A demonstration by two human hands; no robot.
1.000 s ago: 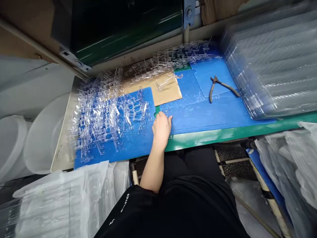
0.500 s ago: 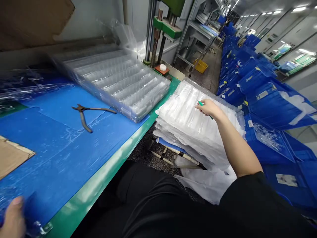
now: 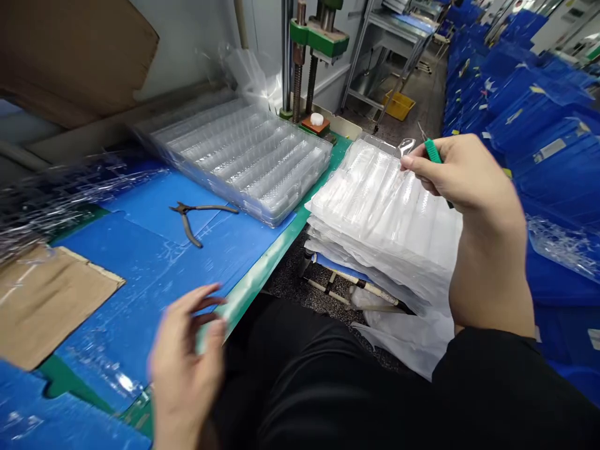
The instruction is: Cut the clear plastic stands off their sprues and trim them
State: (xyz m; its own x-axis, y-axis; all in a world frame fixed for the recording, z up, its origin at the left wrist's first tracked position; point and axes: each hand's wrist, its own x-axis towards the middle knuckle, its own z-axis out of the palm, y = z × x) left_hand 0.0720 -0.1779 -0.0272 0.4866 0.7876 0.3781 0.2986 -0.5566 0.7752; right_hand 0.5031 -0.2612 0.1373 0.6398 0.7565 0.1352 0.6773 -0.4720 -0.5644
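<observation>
My right hand (image 3: 450,172) is raised over the stack of clear trays with white sheets (image 3: 375,194). A slim green-handled tool (image 3: 432,150) with a thin pointed metal tip is held in it, tip upward. Its thumb and finger also pinch a small clear plastic piece (image 3: 407,147). Over the near edge of the bench, my left hand (image 3: 192,350) is slightly blurred, with thumb and fingers apart and nothing in it. Beyond it, side cutters (image 3: 190,215) lie spread on the blue sheet (image 3: 154,250).
Clear ribbed plastic trays (image 3: 248,156) lie on the green bench beside a green press (image 3: 319,37). Brown cardboard (image 3: 60,300) and clear plastic scraps (image 3: 60,194) are at the left. Blue bins (image 3: 553,144) line the right, and a yellow basket (image 3: 398,105) is on the floor.
My right hand has lifted from the tray stack toward me, now with a clear piece beside the green tool. My left hand has moved right from the lower-left corner.
</observation>
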